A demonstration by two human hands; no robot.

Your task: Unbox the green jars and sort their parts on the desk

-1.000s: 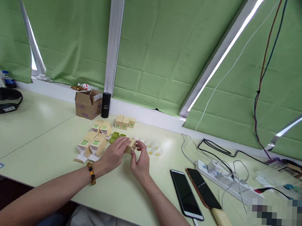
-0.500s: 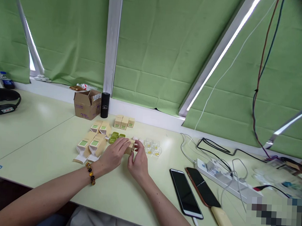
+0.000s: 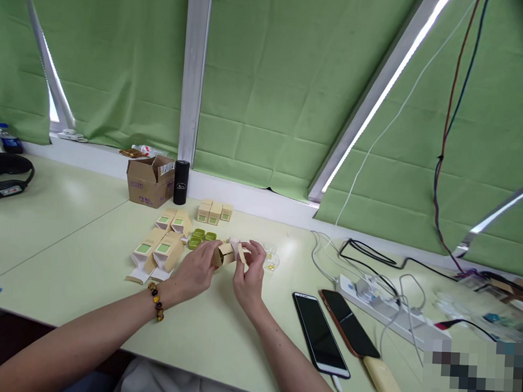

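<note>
- Small carton (image 3: 225, 254): an oblong box of tan kraft card, plain on the faces that show. Whether it carries a label cannot be told from this side.
- Pose: it lies on its side with its long axis running left to right, slightly tilted, and is held just above the pale green counter (image 3: 203, 332) rather than resting on it.
- State: the right end is open. Its tan flaps splay outward, and one stands up above the box.
- Support: the left hand (image 3: 195, 269) clasps the left end from the near side. The fingertips of the right hand (image 3: 250, 272) pinch the flaps at the open end.
</note>
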